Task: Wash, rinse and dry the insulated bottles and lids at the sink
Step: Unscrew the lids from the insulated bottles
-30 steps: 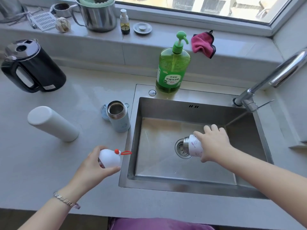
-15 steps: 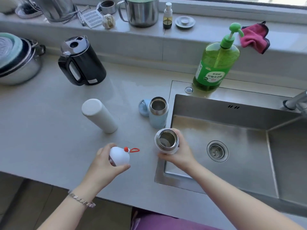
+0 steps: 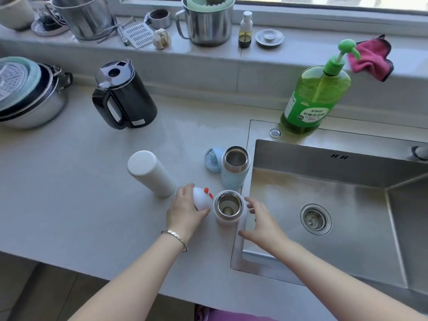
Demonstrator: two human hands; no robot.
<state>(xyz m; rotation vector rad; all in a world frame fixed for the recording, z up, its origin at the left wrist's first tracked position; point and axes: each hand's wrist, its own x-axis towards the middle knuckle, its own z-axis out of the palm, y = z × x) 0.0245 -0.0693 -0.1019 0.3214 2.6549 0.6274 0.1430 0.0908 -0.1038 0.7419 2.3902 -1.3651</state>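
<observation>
A small white bottle (image 3: 228,208) stands upright and lidless on the counter, right at the sink's left rim. My right hand (image 3: 261,222) hovers just to its right with fingers spread, not touching it. My left hand (image 3: 186,210) grips its white lid (image 3: 202,198), which has a red knob and loop, just left of the bottle. Behind it stands an open light-blue bottle (image 3: 235,167) with its blue lid (image 3: 212,159) lying beside it. A taller white bottle (image 3: 150,173) stands closed further left.
The steel sink (image 3: 324,195) with its drain (image 3: 315,219) lies to the right. Green dish soap (image 3: 317,96) stands behind the basin, a pink cloth (image 3: 370,60) on the ledge. A black kettle (image 3: 124,96) and stacked pots (image 3: 27,91) sit at left.
My right hand carried the white bottle out of the sink, stood it on the counter and let go. My left hand brought the lid right, up beside it.
</observation>
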